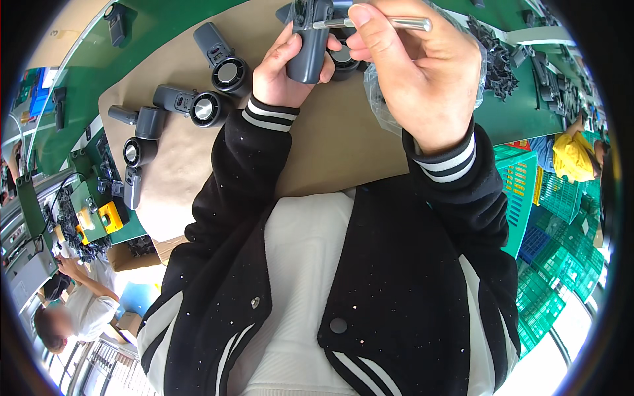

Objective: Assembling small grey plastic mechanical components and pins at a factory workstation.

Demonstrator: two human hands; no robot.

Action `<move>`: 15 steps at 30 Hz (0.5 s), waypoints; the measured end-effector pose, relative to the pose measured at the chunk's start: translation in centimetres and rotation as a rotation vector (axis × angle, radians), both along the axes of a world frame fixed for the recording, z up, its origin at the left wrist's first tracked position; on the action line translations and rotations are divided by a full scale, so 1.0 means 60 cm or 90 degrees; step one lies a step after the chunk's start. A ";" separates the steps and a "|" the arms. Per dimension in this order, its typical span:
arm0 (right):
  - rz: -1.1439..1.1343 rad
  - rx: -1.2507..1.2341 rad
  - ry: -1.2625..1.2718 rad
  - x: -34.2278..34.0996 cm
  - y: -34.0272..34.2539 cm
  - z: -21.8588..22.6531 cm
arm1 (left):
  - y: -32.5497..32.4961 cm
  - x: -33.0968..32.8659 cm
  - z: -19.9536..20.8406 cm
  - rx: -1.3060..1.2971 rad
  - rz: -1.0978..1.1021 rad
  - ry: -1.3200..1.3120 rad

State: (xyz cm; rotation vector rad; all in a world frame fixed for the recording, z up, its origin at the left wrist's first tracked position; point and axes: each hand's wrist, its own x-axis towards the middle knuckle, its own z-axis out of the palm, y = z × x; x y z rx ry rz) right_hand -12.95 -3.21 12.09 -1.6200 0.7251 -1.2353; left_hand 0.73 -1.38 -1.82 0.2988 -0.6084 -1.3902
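Observation:
My left hand (281, 79) is wrapped round the dark grey handle (306, 63) of a small handheld device, held upright at the top of the head view. In my right hand (432, 82) a slim silver pen-like metal tool (409, 24) is pinched between thumb and fingers. It lies almost level, its thin end at the handle's upper part; I cannot make out whether it touches. The device's top runs out of the picture. Just behind, partly covered by my hands, is another round-headed device (342, 58).
Several similar grey devices (230, 72) lie on brown paper (343, 145) over a green table (158, 26). Clear plastic bag (380, 99) and a heap of small black parts (502, 72) sit at right. Green crates (518, 178) stand beside me. Another person (86, 303) works at lower left.

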 end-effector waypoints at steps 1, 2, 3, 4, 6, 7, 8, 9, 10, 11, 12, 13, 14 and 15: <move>0.001 -0.002 0.001 -0.002 0.002 0.001 | 0.000 0.000 0.002 -0.002 0.001 0.001; -0.002 -0.041 0.025 -0.007 0.003 0.002 | 0.000 -0.001 0.003 -0.012 -0.011 0.006; -0.004 -0.081 0.049 -0.012 0.004 0.004 | 0.001 -0.001 0.005 -0.023 -0.022 0.012; -0.006 -0.121 0.073 -0.018 0.004 0.005 | 0.002 -0.001 0.007 -0.033 -0.033 0.018; -0.001 -0.164 0.097 -0.025 0.007 0.006 | 0.005 -0.001 0.010 -0.046 -0.037 0.024; -0.006 -0.163 0.103 -0.027 0.009 0.005 | 0.006 -0.001 0.012 -0.040 -0.027 0.013; -0.011 -0.162 0.110 -0.030 0.011 0.004 | 0.007 -0.003 0.014 -0.034 -0.017 0.002; -0.016 -0.161 0.116 -0.032 0.013 0.003 | 0.008 -0.004 0.015 -0.028 -0.007 -0.008; -0.022 -0.160 0.123 -0.034 0.013 0.001 | 0.010 -0.004 0.017 -0.021 0.003 -0.019; -0.018 -0.163 0.125 -0.038 0.011 0.001 | 0.011 -0.006 0.019 -0.024 0.007 -0.016; -0.016 -0.130 0.101 -0.042 0.009 0.001 | 0.012 -0.008 0.023 -0.023 0.022 -0.026; -0.014 -0.097 0.077 -0.045 0.007 0.000 | 0.013 -0.010 0.026 -0.023 0.038 -0.037; -0.012 -0.063 0.053 -0.049 0.005 0.000 | 0.014 -0.010 0.029 -0.022 0.053 -0.048; -0.010 -0.029 0.029 -0.051 0.004 -0.001 | 0.014 -0.010 0.030 -0.020 0.069 -0.058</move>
